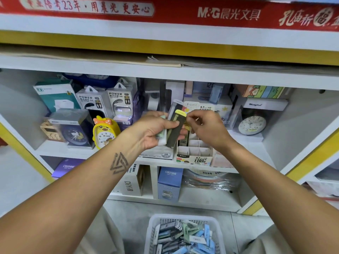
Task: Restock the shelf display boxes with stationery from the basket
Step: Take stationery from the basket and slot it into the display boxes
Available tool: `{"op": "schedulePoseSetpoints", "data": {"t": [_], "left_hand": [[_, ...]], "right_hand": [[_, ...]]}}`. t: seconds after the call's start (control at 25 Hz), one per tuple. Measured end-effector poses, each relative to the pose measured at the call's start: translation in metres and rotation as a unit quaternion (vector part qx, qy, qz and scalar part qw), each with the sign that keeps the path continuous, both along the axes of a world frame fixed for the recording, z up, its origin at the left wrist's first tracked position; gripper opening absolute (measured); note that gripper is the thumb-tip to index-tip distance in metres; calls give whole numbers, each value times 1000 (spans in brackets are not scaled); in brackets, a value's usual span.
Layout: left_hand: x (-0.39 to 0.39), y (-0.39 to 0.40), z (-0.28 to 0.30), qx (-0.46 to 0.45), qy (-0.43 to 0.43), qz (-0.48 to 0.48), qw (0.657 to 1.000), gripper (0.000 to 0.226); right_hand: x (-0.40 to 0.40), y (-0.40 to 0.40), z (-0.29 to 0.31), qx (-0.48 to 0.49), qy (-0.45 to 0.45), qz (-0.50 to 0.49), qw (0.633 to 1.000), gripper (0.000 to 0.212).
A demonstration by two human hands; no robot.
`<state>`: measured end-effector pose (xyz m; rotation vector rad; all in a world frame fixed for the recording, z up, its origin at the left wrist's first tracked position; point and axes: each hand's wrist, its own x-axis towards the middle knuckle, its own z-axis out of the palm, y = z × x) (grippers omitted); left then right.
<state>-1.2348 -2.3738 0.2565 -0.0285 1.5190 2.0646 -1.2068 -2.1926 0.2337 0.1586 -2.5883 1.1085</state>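
Gripping slim packs [175, 131] — left hand [156, 131], right hand [205, 129]

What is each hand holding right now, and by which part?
The left hand grips a small bunch of lead cases around their lower halves. The right hand pinches the yellow top end of the dark case in that bunch.

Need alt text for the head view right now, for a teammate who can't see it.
A person's left hand grips a few slim lead cases while the right hand pinches the yellow-capped top one, above a partitioned display box on a white shelf. A white basket of more cases sits on the floor below.
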Motion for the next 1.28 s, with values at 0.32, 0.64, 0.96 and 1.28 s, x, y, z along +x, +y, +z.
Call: {"op": "schedulePoseSetpoints", "data": {"t": [0.32,0.64,0.96,1.28], "left_hand": [[-3,3,-2,-14,11,13,1000,38],[-10,-8,-1,-6,-1,82,997,23],[0,-4,1,-32,15,30,999,50],[7,-2,7,-50,42,-7,998,13]], "right_hand": [[5,-3,15,-343,-82,3,936,17],[13,20,23,-125,-110,-18,986,16],[8,16,5,147,1,-15,989,21],[6,6,-4,154,52,2,987,14]]}}
